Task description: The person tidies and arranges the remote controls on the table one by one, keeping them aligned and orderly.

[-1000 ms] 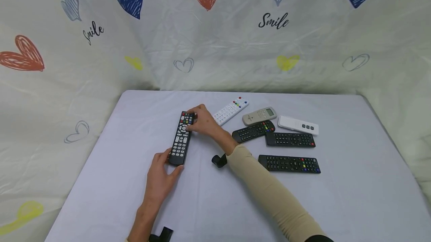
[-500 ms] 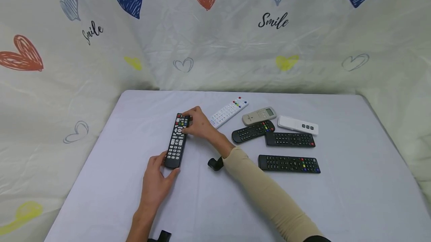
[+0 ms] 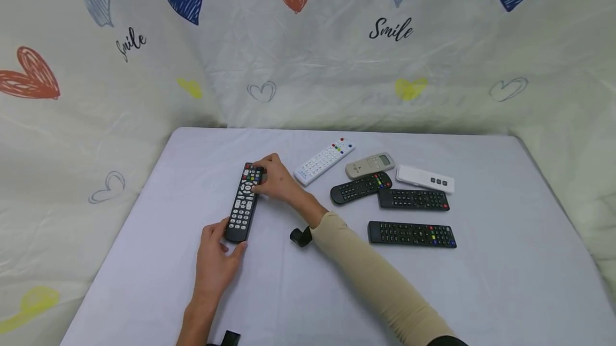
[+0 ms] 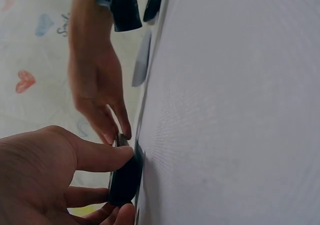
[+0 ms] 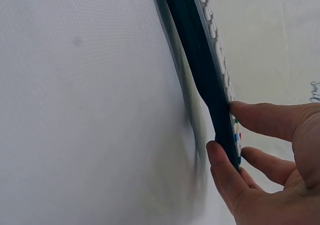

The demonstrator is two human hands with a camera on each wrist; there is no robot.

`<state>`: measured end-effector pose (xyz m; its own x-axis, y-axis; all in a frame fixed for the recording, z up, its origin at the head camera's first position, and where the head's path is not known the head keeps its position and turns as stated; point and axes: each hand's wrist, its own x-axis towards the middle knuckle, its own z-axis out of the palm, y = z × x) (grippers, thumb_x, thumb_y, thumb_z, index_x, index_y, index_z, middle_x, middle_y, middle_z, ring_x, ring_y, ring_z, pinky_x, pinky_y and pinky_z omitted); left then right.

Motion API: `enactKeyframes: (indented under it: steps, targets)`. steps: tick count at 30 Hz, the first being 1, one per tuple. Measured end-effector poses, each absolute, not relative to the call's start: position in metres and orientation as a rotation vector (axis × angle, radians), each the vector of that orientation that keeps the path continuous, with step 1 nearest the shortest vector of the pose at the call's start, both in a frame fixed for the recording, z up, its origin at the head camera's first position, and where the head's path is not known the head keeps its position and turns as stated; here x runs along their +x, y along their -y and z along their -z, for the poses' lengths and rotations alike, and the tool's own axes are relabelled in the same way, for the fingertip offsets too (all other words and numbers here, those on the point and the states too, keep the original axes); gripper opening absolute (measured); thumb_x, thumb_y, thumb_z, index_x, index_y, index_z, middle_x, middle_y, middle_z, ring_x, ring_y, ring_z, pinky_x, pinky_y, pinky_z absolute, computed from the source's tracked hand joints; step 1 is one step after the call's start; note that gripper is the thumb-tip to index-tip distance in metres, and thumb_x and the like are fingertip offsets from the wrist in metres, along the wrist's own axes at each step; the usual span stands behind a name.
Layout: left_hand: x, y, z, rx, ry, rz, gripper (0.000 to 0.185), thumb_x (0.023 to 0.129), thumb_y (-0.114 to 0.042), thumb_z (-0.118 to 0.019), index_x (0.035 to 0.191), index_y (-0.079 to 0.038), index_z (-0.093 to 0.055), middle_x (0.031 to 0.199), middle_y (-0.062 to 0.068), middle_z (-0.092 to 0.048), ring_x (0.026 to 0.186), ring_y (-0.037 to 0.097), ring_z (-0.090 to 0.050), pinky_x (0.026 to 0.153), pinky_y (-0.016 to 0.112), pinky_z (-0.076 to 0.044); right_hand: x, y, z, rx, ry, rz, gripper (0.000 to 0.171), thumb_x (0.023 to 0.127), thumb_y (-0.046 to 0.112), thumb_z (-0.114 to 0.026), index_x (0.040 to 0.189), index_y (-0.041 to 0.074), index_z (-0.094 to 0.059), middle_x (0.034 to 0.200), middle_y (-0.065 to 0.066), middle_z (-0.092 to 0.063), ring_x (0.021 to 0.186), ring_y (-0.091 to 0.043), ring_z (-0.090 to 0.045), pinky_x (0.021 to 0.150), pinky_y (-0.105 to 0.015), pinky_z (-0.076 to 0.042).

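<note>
Both hands hold a black remote control (image 3: pixel 243 204) with white buttons and a few coloured ones, left of the table's middle. My left hand (image 3: pixel 214 263) grips its near end, thumb on one side and fingers on the other. At the far end, my right hand (image 3: pixel 279 180) pinches the remote's right edge between thumb and fingers. In the right wrist view the remote (image 5: pixel 200 60) stands tilted just off the cloth, its far end between thumb and fingertips. The left wrist view shows the near end of the remote (image 4: pixel 125 180) in the left hand (image 4: pixel 45 175).
Right of the hands lie several more remotes: a white one (image 3: pixel 324 161), a beige one with a screen (image 3: pixel 369 166), a slim white one (image 3: pixel 425 179), and black ones (image 3: pixel 361 188), (image 3: pixel 414 199), (image 3: pixel 412 234). A white cloth covers the table (image 3: pixel 308 303); a heart-printed curtain hangs behind.
The two hands have shifted left and slightly nearer with the black remote between them. More of the white remote now shows beside the right hand. The other remotes have stayed put.
</note>
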<state>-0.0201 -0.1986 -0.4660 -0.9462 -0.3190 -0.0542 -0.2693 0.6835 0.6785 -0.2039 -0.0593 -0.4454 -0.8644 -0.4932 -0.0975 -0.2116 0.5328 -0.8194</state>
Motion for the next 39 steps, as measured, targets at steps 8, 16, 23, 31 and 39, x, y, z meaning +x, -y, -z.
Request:
enactKeyframes:
  steps: [8,16,23,31,39]
  targets:
    - [-0.018,0.202,0.465,0.511,2.802,1.127,0.071,0.086,-0.007,-0.082,0.149,0.003,-0.051,0.137,0.021,-0.052,0.095,0.026,-0.059,0.08,0.026,-0.049,-0.202,0.067,0.45,-0.615,-2.467,1.254,0.063,0.09,0.013,-0.082,0.147,0.007,-0.057,0.15,-0.017,-0.042,0.122,-0.024,-0.056,0.103,-0.033,-0.054]
    - [-0.015,0.205,0.461,0.519,2.789,1.14,0.072,0.086,-0.002,-0.081,0.15,0.007,-0.048,0.136,0.025,-0.052,0.097,0.029,-0.063,0.082,0.029,-0.054,-0.201,0.073,0.454,-0.62,-2.451,1.259,0.064,0.089,0.014,-0.082,0.147,0.008,-0.057,0.15,-0.015,-0.043,0.128,-0.025,-0.055,0.11,-0.035,-0.051]
    - [-0.013,0.208,0.461,0.566,2.787,1.149,0.073,0.086,-0.002,-0.08,0.151,0.007,-0.047,0.138,0.026,-0.05,0.101,0.031,-0.063,0.085,0.032,-0.055,-0.198,0.079,0.454,-0.627,-2.44,1.263,0.063,0.09,0.014,-0.082,0.148,0.008,-0.056,0.151,-0.015,-0.042,0.13,-0.025,-0.054,0.112,-0.035,-0.05]
    - [-0.012,0.21,0.463,0.583,2.778,1.15,0.074,0.086,-0.002,-0.08,0.152,0.006,-0.047,0.137,0.025,-0.05,0.103,0.031,-0.063,0.086,0.032,-0.055,-0.198,0.081,0.455,-0.644,-2.436,1.262,0.063,0.09,0.013,-0.082,0.147,0.008,-0.057,0.15,-0.015,-0.044,0.128,-0.025,-0.054,0.111,-0.034,-0.05]
    - [-0.013,0.212,0.463,0.602,2.787,1.161,0.072,0.087,-0.003,-0.078,0.151,0.008,-0.046,0.138,0.026,-0.048,0.104,0.031,-0.06,0.087,0.032,-0.052,-0.197,0.086,0.458,-0.633,-2.403,1.297,0.063,0.09,0.011,-0.081,0.148,0.008,-0.057,0.151,-0.015,-0.045,0.131,-0.027,-0.055,0.111,-0.035,-0.05]
